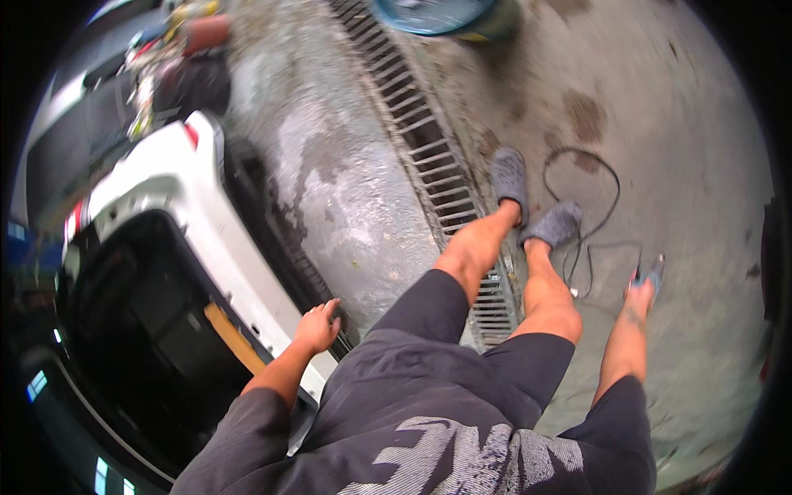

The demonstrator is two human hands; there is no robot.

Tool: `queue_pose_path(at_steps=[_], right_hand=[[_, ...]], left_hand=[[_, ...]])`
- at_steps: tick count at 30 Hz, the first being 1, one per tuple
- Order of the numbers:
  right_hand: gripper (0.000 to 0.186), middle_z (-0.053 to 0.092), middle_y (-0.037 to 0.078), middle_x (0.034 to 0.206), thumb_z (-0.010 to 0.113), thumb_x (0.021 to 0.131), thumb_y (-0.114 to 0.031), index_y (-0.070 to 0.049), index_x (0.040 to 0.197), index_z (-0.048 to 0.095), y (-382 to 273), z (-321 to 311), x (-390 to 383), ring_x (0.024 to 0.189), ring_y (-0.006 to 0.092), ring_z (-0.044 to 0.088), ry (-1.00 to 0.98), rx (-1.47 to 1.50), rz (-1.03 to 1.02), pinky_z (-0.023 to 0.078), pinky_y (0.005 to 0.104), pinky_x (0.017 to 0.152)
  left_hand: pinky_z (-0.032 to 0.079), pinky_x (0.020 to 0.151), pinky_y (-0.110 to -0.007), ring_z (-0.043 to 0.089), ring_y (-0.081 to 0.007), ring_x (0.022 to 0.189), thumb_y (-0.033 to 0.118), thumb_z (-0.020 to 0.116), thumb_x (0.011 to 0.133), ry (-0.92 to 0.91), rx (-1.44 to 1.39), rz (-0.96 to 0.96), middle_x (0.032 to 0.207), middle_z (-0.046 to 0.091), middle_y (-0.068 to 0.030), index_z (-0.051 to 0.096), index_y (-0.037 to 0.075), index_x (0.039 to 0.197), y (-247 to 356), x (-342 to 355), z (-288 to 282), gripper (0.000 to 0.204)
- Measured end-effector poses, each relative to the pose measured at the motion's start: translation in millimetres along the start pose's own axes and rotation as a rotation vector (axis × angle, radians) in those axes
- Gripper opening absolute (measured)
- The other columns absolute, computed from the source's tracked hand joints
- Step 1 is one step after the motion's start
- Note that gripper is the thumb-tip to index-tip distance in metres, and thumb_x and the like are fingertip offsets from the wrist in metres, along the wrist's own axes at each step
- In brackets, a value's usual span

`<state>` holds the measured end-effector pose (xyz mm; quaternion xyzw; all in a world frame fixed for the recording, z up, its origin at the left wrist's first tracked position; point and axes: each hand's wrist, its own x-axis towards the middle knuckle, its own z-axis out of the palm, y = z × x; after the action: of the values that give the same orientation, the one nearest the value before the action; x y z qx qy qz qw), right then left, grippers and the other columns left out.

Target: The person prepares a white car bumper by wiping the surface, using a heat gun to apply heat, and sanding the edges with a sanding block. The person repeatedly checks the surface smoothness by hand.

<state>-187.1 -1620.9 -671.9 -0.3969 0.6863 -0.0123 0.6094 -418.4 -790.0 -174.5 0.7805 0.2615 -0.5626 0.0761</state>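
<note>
My left hand (317,330) hangs beside the edge of an open white car rear (194,202), its fingers apart and holding nothing; whether it touches the car is unclear. A dark opening with a tan panel (231,334) lies below it. My right hand (640,287) is closed on a small corded grey-blue tool (655,272), held out to the right. A black cable (612,194) runs from it in a loose loop across the concrete near my grey slippers.
A metal drain grate (425,144) crosses the wet concrete under my legs. A blue-rimmed drum (437,25) stands ahead. Piled items, including a reddish cylinder (204,33), sit at the upper left beside dark shapes.
</note>
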Motion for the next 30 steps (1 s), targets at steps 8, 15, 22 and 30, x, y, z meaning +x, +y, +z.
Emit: queue_pose_path(at_steps=[8,15,22,30], right_hand=[[0.079,0.067,0.017,0.135,0.091,0.083,-0.014,-0.007,0.149,0.047,-109,50,-401,0.116,0.0362,0.07,0.406,-0.558,-0.57,0.06,0.0526,0.097],[0.025,0.077,0.017,0.1,0.068,0.091,-0.006,-0.008,0.115,0.062,-219,72,-473,0.083,0.0277,0.077,-0.911,-1.045,0.039,0.065,0.0426,0.069],[0.029,0.063,0.007,0.081,0.069,0.102,-0.039,-0.013,0.102,0.058,-53,126,-723,0.064,0.0257,0.062,-1.228,-1.144,0.027,0.057,0.0454,0.066],[0.028,0.066,0.011,0.089,0.055,0.114,-0.039,-0.011,0.112,0.057,84,68,-922,0.068,0.0246,0.065,-1.886,-1.222,-0.066,0.055,0.0388,0.063]], left_hand=[[0.053,0.109,-0.052,0.066,-0.0418,0.128,0.028,0.066,0.103,0.232,-0.468,-0.259,0.137,0.07,-0.022,0.055,0.011,0.154,-17,-184,98,0.056],[0.053,0.111,-0.05,0.067,-0.0419,0.13,0.044,0.074,0.099,0.051,-0.836,-0.181,0.139,0.072,-0.0238,0.066,0.008,0.146,10,-293,301,0.06],[0.057,0.105,-0.045,0.073,-0.0382,0.122,0.041,0.076,0.098,0.333,-1.338,-0.377,0.126,0.078,-0.0215,0.069,0.009,0.143,66,-307,315,0.055],[0.059,0.099,-0.042,0.077,-0.0324,0.112,0.039,0.077,0.099,0.314,-1.488,-0.395,0.117,0.081,-0.0195,0.07,0.008,0.141,46,-339,369,0.053]])
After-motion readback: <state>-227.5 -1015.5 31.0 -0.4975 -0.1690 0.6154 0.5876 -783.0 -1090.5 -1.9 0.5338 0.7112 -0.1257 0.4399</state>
